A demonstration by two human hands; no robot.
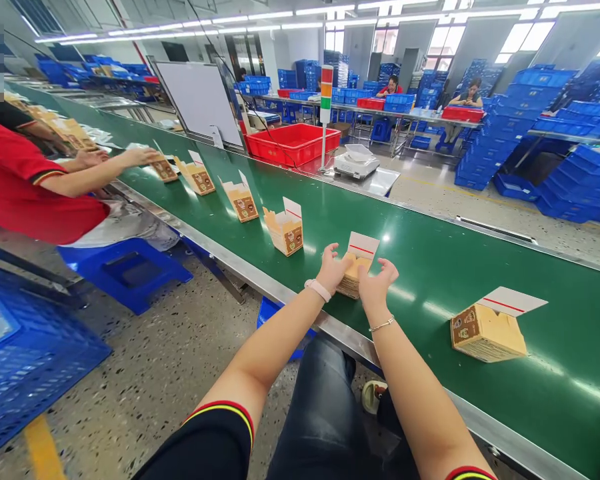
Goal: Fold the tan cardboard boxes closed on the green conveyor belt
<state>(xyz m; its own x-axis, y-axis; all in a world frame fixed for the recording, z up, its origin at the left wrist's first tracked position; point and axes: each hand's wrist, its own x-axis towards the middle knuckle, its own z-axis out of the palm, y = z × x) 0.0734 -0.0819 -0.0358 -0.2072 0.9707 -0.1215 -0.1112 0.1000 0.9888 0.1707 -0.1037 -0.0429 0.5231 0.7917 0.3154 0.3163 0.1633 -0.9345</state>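
Small open yellow cardboard boxes (285, 230) with brown printed panels are standing along the smooth green conveyor belt (430, 267). The left hand (333, 270) and right hand (375, 288) are holding their fingers spread, unclenched, either side of a tilted yellow cardboard box (353, 280) with a red-striped white flap. Another yellow box (487, 331) is sitting further right, its small print unreadable.

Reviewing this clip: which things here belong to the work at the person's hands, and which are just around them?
Work in hand: left hand and right hand, open on either side of a kraft carton; another kraft carton; green conveyor belt.

Around: co-worker's hand; red crate; white scale; blue stool.
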